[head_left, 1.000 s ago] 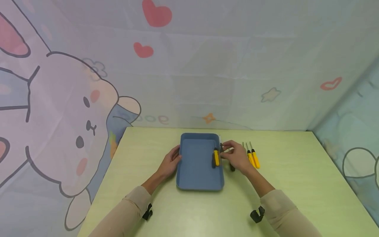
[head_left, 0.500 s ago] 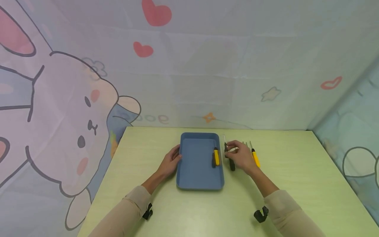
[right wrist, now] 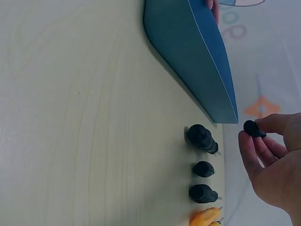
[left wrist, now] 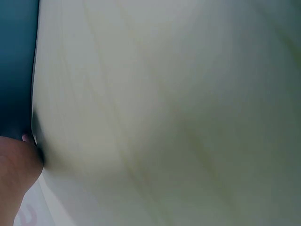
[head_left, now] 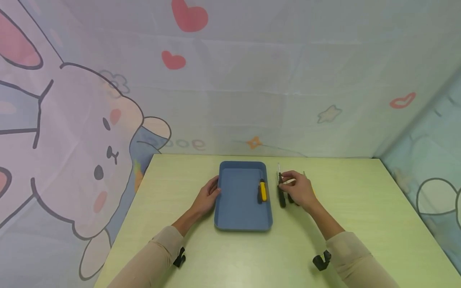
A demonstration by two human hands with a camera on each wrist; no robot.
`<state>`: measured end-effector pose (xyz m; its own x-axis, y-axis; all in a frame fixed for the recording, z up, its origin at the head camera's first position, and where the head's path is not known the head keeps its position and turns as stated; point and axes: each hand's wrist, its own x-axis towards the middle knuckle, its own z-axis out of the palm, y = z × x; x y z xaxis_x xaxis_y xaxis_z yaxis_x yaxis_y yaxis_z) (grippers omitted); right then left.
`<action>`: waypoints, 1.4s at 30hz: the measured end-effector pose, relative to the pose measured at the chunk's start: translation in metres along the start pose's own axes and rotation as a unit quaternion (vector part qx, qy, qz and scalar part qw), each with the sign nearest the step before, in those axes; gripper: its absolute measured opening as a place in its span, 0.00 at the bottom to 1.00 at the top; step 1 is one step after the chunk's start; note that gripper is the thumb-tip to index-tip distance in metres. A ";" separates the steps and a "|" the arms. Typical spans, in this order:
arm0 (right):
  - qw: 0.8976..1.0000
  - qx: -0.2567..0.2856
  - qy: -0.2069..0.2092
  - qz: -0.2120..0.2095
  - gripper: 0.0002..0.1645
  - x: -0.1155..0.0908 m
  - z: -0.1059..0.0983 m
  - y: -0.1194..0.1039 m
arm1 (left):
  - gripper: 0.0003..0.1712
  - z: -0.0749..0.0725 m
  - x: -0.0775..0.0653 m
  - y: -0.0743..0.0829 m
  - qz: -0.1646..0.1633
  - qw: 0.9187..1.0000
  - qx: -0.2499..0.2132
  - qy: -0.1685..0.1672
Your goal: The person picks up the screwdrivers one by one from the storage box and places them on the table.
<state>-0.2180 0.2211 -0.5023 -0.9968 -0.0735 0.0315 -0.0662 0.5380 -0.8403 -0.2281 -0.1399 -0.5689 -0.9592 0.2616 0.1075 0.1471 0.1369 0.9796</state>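
Near the middle of the pale table [head_left: 245,256] stands a blue tray [head_left: 235,208], its long sides running from near to far. Along its right wall lie a yellow screwdriver [head_left: 263,192], with the shaft to the far side, and, just to the left of it, a dark screwdriver [head_left: 259,197]. The left hand [head_left: 206,199] rests at the left wall of the tray; its fingers are relaxed, close together on the outer side, and the thumb is at the rim.

To the right of the tray, and apart from it, is the right hand [head_left: 299,190]. Its thumb and fingertips are clamped on a slim black screwdriver [right wrist: 251,128], whose metal shaft is directed to the far side. Beside and under this hand, more tools make a row on the table: three black handles [right wrist: 201,137], and farther right, two yellow handles [right wrist: 204,217]. From the head camera, the hand hides a good part of them.

Both arms wear beige sleeves [head_left: 147,256], with a black piece [head_left: 179,258] by each cuff. Behind the far edge of the table hangs a pale cloth [head_left: 252,80], printed with red hearts [head_left: 191,18] and, on the left side, a big cartoon animal [head_left: 86,152].
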 end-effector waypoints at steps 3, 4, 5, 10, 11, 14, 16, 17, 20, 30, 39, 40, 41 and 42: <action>1.000 0.005 0.002 -0.004 0.25 0.001 -0.004 0.002 | 0.33 0.001 0.001 0.000 -0.001 1.000 0.001 0.001; 1.000 0.007 0.003 -0.007 0.25 0.001 -0.005 0.002 | 0.33 0.001 0.001 0.001 0.000 1.000 0.000 0.000; 1.000 0.009 0.004 -0.008 0.25 0.001 -0.006 0.003 | 0.33 0.001 0.001 0.001 0.000 1.000 0.000 0.001; 1.000 0.016 0.007 0.000 0.25 0.001 -0.012 0.006 | 0.33 0.000 0.001 0.002 -0.003 1.000 0.002 0.000; 1.000 0.018 0.006 0.004 0.25 0.000 -0.013 0.006 | 0.33 0.001 0.001 0.002 -0.004 1.000 0.004 0.001; 1.000 0.018 0.006 0.008 0.25 -0.001 -0.016 0.008 | 0.33 0.001 0.000 0.002 -0.004 1.000 0.006 0.002; 1.000 0.018 0.010 0.010 0.25 -0.001 -0.018 0.009 | 0.33 0.001 -0.001 0.001 -0.004 1.000 0.008 0.002; 1.000 0.016 0.011 0.009 0.25 -0.002 -0.019 0.009 | 0.33 0.001 -0.001 0.001 -0.004 1.000 0.009 0.002; 1.000 0.011 0.019 0.009 0.24 -0.003 -0.023 0.012 | 0.33 0.001 0.000 0.001 -0.003 1.000 0.011 0.002; 1.000 -0.001 0.029 0.006 0.24 -0.005 -0.039 0.021 | 0.33 0.000 0.000 0.000 -0.003 1.000 0.005 -0.001; 0.999 -0.012 0.040 0.019 0.25 -0.007 -0.049 0.028 | 0.32 0.001 -0.002 0.002 0.002 1.000 0.006 0.005; 0.999 -0.014 0.041 0.018 0.25 -0.008 -0.050 0.029 | 0.32 0.001 -0.001 0.002 0.001 1.000 0.006 0.004; 0.999 -0.016 0.043 0.019 0.25 -0.008 -0.051 0.031 | 0.32 0.001 -0.001 0.002 0.001 1.000 0.006 0.004; 0.999 -0.016 0.043 0.018 0.25 -0.008 -0.052 0.032 | 0.32 0.001 -0.001 0.002 0.001 1.000 0.006 0.003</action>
<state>-0.2140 0.2827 -0.5009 -0.9986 0.0186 0.0497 -0.0305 0.5650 -0.8246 -0.2266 -0.1392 -0.5672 -0.9605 0.2559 0.1098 0.1511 0.1478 0.9774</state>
